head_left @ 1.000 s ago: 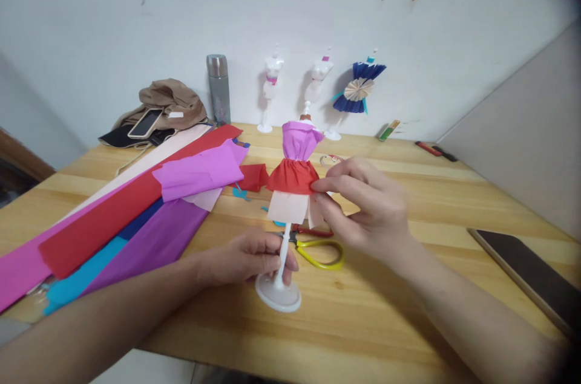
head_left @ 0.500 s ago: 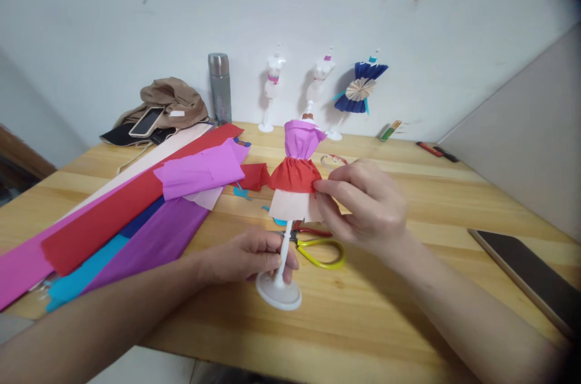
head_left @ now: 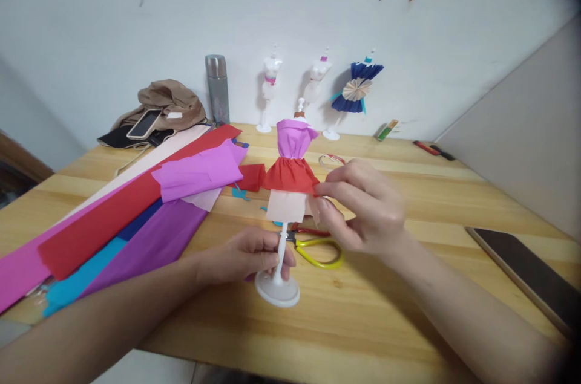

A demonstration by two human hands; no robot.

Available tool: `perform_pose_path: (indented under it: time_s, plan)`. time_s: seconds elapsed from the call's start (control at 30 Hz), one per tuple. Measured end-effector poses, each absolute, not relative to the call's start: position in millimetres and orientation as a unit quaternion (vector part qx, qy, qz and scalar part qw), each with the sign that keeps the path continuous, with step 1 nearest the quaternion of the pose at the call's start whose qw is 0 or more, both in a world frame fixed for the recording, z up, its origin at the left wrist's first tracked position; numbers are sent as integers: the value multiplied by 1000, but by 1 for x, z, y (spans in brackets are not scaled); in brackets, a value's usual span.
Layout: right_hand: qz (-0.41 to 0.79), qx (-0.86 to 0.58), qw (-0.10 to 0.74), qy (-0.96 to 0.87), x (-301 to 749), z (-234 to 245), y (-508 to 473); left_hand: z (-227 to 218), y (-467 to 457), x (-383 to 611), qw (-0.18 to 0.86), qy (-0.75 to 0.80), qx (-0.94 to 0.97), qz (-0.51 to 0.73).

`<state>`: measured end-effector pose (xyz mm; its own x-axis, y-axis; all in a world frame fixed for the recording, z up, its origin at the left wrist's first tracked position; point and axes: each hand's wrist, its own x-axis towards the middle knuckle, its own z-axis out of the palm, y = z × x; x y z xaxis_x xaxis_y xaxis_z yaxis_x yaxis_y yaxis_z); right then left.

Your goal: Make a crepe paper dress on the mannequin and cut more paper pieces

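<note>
A small white mannequin stand (head_left: pixel 277 288) stands on the wooden table (head_left: pixel 408 323). It wears a paper dress (head_left: pixel 290 173) with a purple top, a red middle band and a pale pink hem. My left hand (head_left: pixel 247 256) is closed around the thin white pole just above the round base. My right hand (head_left: pixel 363 205) pinches the right edge of the dress where the red band meets the pale hem. Yellow-handled scissors (head_left: pixel 318 249) lie on the table behind the stand, between my hands.
Long sheets of coloured paper (head_left: pixel 118 221) spread over the table's left side. Against the wall stand a steel flask (head_left: pixel 218 89), two bare mannequins (head_left: pixel 267 94) and one in a blue dress (head_left: pixel 356 89). A phone (head_left: pixel 144 123) rests on cloth. A dark tablet (head_left: pixel 529 272) lies right.
The mannequin has shifted slightly to the left, and my right hand has followed it, still pinching the dress edge. My left hand keeps its grip on the pole.
</note>
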<state>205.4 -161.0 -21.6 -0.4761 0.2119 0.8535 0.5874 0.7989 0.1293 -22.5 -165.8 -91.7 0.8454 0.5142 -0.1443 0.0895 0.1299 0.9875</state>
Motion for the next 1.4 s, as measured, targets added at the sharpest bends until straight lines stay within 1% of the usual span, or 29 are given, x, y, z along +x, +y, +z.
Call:
perform_pose_path:
  time_s: [0.17, 0.3, 0.37, 0.47, 0.63, 0.7, 0.83, 0.9, 1.0, 1.07, 1.13, 1.23, 1.4]
  plan:
    - [-176, -285, 480, -811, 206, -23, -161, -90, -168, -22, 732, 264, 609, 151]
    - [-97, -365, 490, -786, 210, -27, -152, -96, -168, -21, 762, 274, 548, 210]
    - [-36, -423, 469, -775, 212, -31, -145, -100, -166, -21, 780, 273, 513, 232]
    - [72, -488, 415, -764, 216, -42, -132, -100, -163, -20, 805, 268, 467, 249]
    - [270, -543, 337, -720, 220, -60, -114, -99, -161, -22, 792, 273, 482, 257]
    - [357, -531, 312, -702, 220, -63, -113, -101, -161, -23, 783, 274, 503, 241]
    - [554, -445, 258, -655, 212, -68, -125, -105, -161, -24, 764, 256, 546, 230]
    - [633, -414, 252, -604, 204, -73, -136, -103, -162, -24, 752, 254, 561, 234]
    - [706, -351, 278, -550, 188, -80, -151, -97, -163, -23, 737, 260, 581, 226]
    - [738, -308, 292, -524, 179, -83, -159, -92, -165, -23, 731, 264, 592, 214]
    - [743, -305, 319, -503, 173, -84, -165, -88, -166, -23, 726, 272, 597, 206]
    - [710, -348, 359, -496, 166, -84, -170, -84, -168, -20, 725, 279, 595, 205]
    - [625, -439, 408, -500, 169, -77, -168, -84, -168, -13, 709, 307, 569, 284]
